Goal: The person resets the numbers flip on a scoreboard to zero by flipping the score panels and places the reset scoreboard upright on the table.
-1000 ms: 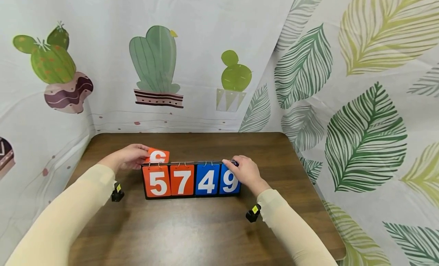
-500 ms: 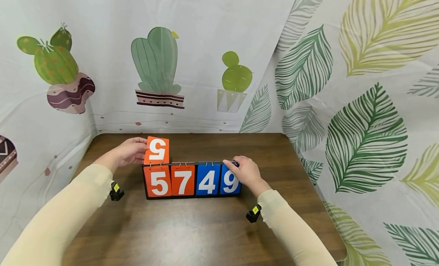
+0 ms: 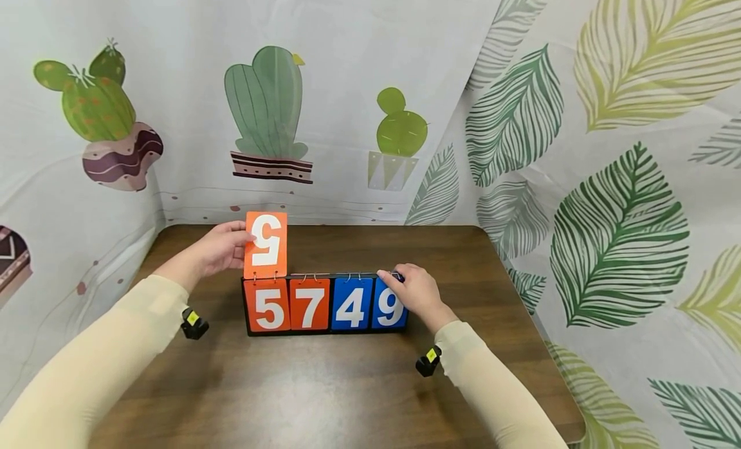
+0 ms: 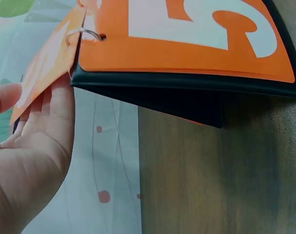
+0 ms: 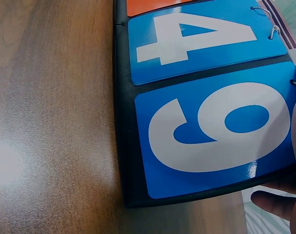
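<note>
A black flip scoreboard (image 3: pixel 330 333) stands on the table, showing orange cards 5 and 7 and blue cards 4 and 9. My left hand (image 3: pixel 221 248) pinches the left edge of a raised orange card (image 3: pixel 266 243) with an upside-down 5, which stands up from the rings above the leftmost place. In the left wrist view my left hand (image 4: pixel 36 141) has its fingers behind that card and its thumb in front. My right hand (image 3: pixel 418 291) grips the board's top right corner, thumb in front over the blue 9 card (image 5: pixel 221 131); its other fingers are partly hidden behind.
The brown wooden table (image 3: pixel 347 397) has its back edge behind the board. Behind it hangs a pale cloth (image 3: pixel 347 37) printed with cacti, and leaf-patterned cloth (image 3: pixel 619 243) hangs at the right. A small black wrist camera (image 3: pixel 194 323) sits at my left cuff.
My left hand has risen, lifting the orange card from low behind the board to nearly upright, so its whole upside-down 5 shows. My right hand has stayed at the corner.
</note>
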### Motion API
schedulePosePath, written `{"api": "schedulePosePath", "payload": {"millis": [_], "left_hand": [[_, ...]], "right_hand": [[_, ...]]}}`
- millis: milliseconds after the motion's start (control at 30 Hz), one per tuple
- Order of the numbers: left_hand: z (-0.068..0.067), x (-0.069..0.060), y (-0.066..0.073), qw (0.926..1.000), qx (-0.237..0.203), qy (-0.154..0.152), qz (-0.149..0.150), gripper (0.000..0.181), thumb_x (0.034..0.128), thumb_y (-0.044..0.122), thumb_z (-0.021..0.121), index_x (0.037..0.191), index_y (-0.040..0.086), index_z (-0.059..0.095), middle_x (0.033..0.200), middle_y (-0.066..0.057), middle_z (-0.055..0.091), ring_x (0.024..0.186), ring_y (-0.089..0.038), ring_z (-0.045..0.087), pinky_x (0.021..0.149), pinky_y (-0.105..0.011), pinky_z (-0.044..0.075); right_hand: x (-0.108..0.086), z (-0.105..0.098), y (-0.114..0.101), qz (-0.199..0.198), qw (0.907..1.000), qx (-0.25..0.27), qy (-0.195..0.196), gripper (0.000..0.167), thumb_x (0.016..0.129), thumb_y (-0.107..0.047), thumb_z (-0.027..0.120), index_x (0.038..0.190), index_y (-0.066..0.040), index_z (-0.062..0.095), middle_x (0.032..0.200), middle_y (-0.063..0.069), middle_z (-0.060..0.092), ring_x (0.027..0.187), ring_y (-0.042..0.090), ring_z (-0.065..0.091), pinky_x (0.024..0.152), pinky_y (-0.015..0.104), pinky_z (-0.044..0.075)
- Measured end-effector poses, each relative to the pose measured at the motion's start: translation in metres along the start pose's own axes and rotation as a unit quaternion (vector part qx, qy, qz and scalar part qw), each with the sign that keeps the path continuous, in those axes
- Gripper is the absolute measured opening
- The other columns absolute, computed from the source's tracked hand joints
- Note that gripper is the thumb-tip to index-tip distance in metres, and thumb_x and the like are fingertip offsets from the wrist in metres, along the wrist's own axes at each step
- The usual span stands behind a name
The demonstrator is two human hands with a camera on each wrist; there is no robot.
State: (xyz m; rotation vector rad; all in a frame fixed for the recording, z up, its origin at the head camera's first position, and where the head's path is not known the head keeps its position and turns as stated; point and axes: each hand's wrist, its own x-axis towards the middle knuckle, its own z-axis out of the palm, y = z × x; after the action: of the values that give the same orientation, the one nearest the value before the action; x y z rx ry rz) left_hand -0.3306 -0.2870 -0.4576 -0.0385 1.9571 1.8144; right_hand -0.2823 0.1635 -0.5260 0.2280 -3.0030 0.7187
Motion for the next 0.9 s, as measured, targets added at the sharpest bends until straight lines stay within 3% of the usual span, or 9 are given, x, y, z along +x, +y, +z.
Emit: {"api": "schedulePosePath", "payload": {"millis": [133, 300, 500, 633, 800, 900], "left_hand": [[0.004, -0.005, 0.003, 0.9998, 0.012, -0.01, 0.009, 0.056, 0.108, 0.023, 0.054, 0.154, 0.002, 0.031, 0.103, 0.008, 0.076, 0.094, -0.016, 0.077, 0.085, -0.042, 0.063], [0.01, -0.019, 0.007, 0.9971, 0.069, -0.001, 0.032, 0.051, 0.1075, 0.024, 0.055, 0.148, -0.003, 0.039, 0.102, 0.009, 0.075, 0.093, -0.013, 0.076, 0.084, -0.039, 0.063], [0.023, -0.041, 0.009, 0.9831, 0.166, 0.012, 0.077, 0.054, 0.1053, 0.031, 0.06, 0.145, -0.002, 0.047, 0.133, -0.019, 0.063, 0.104, -0.017, 0.072, 0.087, -0.041, 0.062], [0.026, -0.047, 0.006, 0.9756, 0.19, 0.018, 0.108, 0.053, 0.1036, 0.032, 0.063, 0.143, -0.001, 0.051, 0.134, -0.023, 0.061, 0.102, -0.013, 0.071, 0.085, -0.038, 0.063], [0.029, -0.056, 0.002, 0.9578, 0.237, 0.033, 0.158, 0.038, 0.1024, 0.024, 0.065, 0.131, -0.001, 0.061, 0.119, -0.019, 0.07, 0.095, -0.011, 0.072, 0.079, -0.033, 0.062], [0.032, -0.061, 0.0, 0.9384, 0.28, 0.035, 0.199, 0.024, 0.1011, 0.018, 0.066, 0.12, 0.003, 0.068, 0.108, -0.017, 0.073, 0.087, -0.014, 0.069, 0.074, -0.029, 0.059]], "right_hand": [[0.0, 0.001, 0.001, -0.01, 0.9999, -0.005, 0.006, 0.078, 0.094, -0.082, 0.038, 0.115, -0.015, 0.073, 0.126, 0.01, 0.073, 0.119, 0.031, 0.067, 0.103, 0.054, 0.054], [0.0, 0.002, 0.001, -0.013, 0.9998, -0.011, 0.009, 0.077, 0.095, -0.081, 0.038, 0.115, -0.015, 0.074, 0.124, 0.009, 0.073, 0.116, 0.031, 0.068, 0.101, 0.053, 0.055], [0.0, 0.0, 0.002, -0.011, 0.9999, -0.005, 0.008, 0.077, 0.095, -0.081, 0.039, 0.114, -0.015, 0.074, 0.126, 0.009, 0.073, 0.117, 0.031, 0.067, 0.102, 0.053, 0.054], [0.0, 0.0, 0.002, -0.009, 0.9999, -0.001, 0.01, 0.076, 0.095, -0.08, 0.04, 0.116, -0.015, 0.073, 0.128, 0.01, 0.072, 0.12, 0.032, 0.067, 0.103, 0.054, 0.053], [0.0, 0.001, 0.001, -0.018, 0.9997, -0.001, 0.016, 0.075, 0.094, -0.081, 0.039, 0.106, -0.017, 0.074, 0.117, 0.008, 0.074, 0.109, 0.03, 0.069, 0.097, 0.052, 0.057], [0.0, 0.002, 0.002, -0.024, 0.9995, -0.002, 0.021, 0.075, 0.094, -0.082, 0.037, 0.102, -0.017, 0.074, 0.114, 0.008, 0.075, 0.106, 0.029, 0.069, 0.095, 0.052, 0.058]]}}
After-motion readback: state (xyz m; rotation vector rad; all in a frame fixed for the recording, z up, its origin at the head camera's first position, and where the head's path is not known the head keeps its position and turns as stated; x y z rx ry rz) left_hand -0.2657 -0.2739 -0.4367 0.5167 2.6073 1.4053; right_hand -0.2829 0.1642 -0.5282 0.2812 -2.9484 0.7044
